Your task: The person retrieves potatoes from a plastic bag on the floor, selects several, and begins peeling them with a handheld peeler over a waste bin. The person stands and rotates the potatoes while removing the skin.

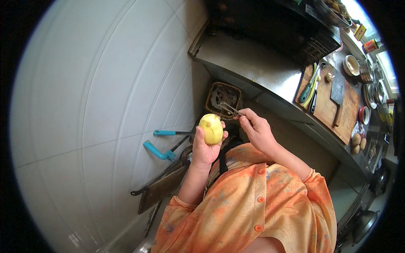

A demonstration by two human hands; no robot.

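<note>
A peeled yellow potato [212, 130] rests in my left hand [204, 152], whose fingers curl round it. Some brownish spots show on its upper part. My right hand [258, 130] grips a metal peeler [231, 109] by its handle. The peeler's head points left, just beyond the potato and apart from it. Below both hands, on the floor, stands a brown basket [241, 98] holding a light-coloured bag or scraps that I cannot make out clearly.
To the right runs a steel counter [253, 57] with a wooden chopping board [325, 110], a cleaver [338, 86] and several knives. Unpeeled potatoes [356, 139] lie past the board. Blue-handled tools [163, 133] and a wooden board [162, 189] lean by the white tiled wall [105, 105].
</note>
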